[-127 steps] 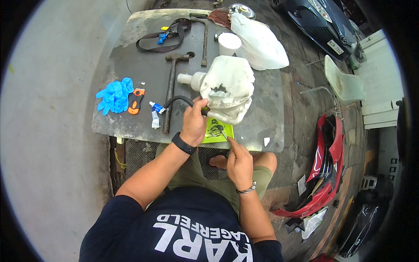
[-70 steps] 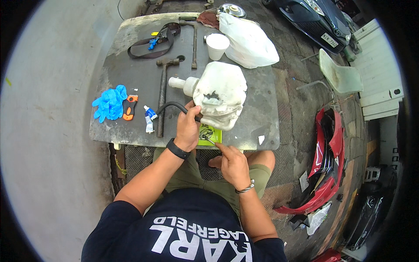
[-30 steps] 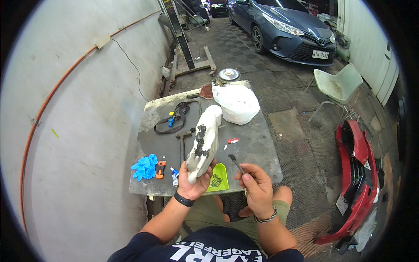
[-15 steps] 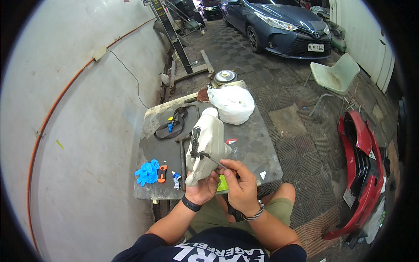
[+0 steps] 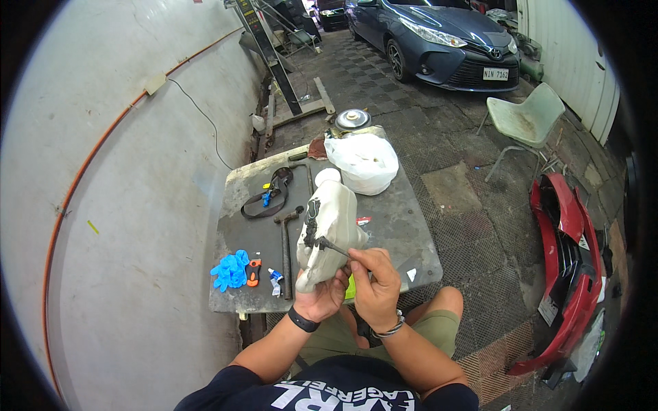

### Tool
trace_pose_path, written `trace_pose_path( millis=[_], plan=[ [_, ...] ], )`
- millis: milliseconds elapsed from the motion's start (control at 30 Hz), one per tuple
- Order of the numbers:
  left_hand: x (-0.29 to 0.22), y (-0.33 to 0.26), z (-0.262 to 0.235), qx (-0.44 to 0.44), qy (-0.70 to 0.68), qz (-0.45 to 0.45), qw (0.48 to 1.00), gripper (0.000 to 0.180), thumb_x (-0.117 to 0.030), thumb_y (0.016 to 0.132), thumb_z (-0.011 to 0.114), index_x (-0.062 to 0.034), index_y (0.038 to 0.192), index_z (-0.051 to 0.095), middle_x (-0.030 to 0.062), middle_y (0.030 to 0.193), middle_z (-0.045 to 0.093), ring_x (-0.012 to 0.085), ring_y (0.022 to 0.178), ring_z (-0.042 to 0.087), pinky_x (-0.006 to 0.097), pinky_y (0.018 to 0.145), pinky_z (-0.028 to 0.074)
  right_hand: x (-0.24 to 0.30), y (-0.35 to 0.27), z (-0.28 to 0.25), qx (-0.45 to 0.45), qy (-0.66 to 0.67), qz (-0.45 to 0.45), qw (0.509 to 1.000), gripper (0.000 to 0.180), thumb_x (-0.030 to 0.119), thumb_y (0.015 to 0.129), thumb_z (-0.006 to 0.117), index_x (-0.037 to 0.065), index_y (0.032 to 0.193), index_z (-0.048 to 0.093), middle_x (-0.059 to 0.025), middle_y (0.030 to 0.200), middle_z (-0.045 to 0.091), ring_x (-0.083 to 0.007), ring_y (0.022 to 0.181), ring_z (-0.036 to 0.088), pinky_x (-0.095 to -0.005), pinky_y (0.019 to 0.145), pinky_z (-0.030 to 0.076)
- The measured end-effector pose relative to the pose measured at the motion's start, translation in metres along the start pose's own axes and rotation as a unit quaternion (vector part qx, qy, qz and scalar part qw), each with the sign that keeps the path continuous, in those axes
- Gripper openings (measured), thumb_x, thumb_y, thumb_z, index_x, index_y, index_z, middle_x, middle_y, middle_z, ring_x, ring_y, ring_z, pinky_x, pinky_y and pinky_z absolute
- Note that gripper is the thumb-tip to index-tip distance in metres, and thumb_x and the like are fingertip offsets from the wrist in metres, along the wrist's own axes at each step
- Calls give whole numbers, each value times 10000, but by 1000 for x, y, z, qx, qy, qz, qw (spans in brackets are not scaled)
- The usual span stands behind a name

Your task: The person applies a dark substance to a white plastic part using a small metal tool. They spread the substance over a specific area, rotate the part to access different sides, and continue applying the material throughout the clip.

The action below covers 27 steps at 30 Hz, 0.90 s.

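Note:
My left hand (image 5: 322, 298) is wrapped under a white plastic tank (image 5: 337, 214) with a round cap on top. It holds the tank tilted above the near part of the worktable (image 5: 257, 236). Black paste (image 5: 312, 219) runs along the tank's left side. Between the thumb and fingers of my right hand (image 5: 377, 284) is a thin dark stick-like tool (image 5: 334, 248), its tip touching the paste low on the tank. Most of the left fingers are hidden behind the tank.
Left on the table lie blue gloves (image 5: 231, 270), an orange-black cutter (image 5: 253, 272), a small tube (image 5: 275, 275), a hammer (image 5: 286, 250) and a strap (image 5: 260, 211). A white plastic bag (image 5: 363, 161) sits behind the tank. Rightward are a red bumper (image 5: 548, 226) and a chair (image 5: 528, 116).
The tank has shifted slightly right and turned a little, uncovering more of the hammer. The tool's tip still touches the black paste, and my right hand has moved slightly.

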State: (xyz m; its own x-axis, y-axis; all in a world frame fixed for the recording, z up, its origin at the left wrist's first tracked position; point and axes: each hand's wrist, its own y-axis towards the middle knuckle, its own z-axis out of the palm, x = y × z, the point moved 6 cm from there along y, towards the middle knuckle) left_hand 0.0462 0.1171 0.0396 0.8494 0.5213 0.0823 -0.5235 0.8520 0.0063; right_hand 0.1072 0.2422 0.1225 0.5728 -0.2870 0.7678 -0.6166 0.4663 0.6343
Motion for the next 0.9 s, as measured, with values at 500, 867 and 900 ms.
trace_pose_path(
  millis=[500,867,900],
  plan=[
    [-1,0,-15,-4,-25,-14,1000,735,-418,882,739,16,1435,526,199,1324,630,279,1091,708,348,930,636,-25,-15,0,8,142,92,985,220,-60,938,689,-27,1150,739,-100,1028,731,-171,923,675,-284,818,534],
    [4,4,-7,-1,-28,-17,999,690,-495,1014,524,89,1382,551,233,1277,668,298,1086,717,373,932,632,-28,-21,1,3,253,211,944,213,-23,974,676,-2,1172,751,-88,1077,730,-143,968,689,-272,880,534],
    [5,4,-6,-4,-30,-17,999,687,-493,1014,523,88,1379,555,237,1275,671,302,1084,720,376,932,632,-29,-22,2,0,256,215,943,211,-22,976,674,-4,1172,751,-89,1078,732,-145,971,690,-273,883,536]
  ],
)
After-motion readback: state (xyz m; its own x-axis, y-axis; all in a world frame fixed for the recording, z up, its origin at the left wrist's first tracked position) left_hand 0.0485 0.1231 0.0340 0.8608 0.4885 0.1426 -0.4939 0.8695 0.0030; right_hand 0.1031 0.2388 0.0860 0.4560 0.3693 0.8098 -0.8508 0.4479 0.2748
